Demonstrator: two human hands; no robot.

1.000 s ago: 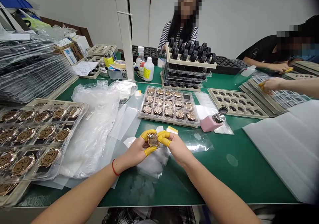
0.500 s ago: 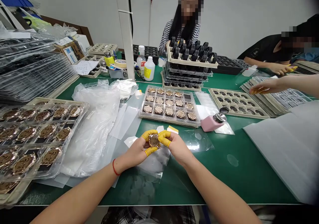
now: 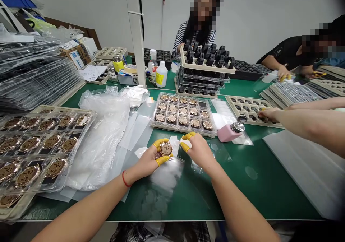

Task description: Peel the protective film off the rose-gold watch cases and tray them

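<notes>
Watch case (image 3: 166,149) is sitting pinched in left hand (image 3: 150,160); right hand (image 3: 198,149) is hovering just beside, fingers curled, gripping nothing visible.

Glossy metal watch case (image 3: 166,149), matt green table (image 3: 258,184).

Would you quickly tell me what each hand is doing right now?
Left hand: closed on the round watch case.
Right hand: off the case; whether it pinches anything cannot be told.

left hand (image 3: 151,159): fingers pinched, palm inward | right hand (image 3: 196,149): fingers curled, just apart from the left
</notes>
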